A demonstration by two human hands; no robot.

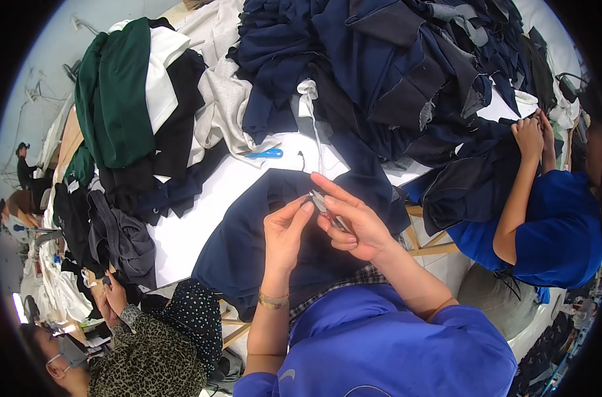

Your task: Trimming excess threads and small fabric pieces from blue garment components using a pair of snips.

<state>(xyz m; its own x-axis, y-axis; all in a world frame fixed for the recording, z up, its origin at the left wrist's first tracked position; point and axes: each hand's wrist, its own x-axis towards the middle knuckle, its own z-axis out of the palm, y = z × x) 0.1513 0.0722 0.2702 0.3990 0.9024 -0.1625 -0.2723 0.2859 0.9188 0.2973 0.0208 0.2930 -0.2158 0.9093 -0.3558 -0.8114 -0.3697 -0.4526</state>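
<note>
In the middle, my right hand (359,225) is closed around small metal thread snips (319,200), its index finger stretched out along them. The tips of the snips point at the fingertips of my left hand (285,228). Its thumb and index finger are pinched together; what lies between them is too small and dark to make out. Beneath both hands spreads a piece of navy fabric (238,231), draped over the table edge and toward my lap. A white cord (316,135) runs down to the fabric just beyond my right hand.
A large heap of navy cloth (354,53) covers the far side of the white table (182,245). Green garments (116,92) and grey cloth (225,99) are piled at left. Near them lies a blue tool (266,153). Co-workers sit on either side, handling cloth at right.
</note>
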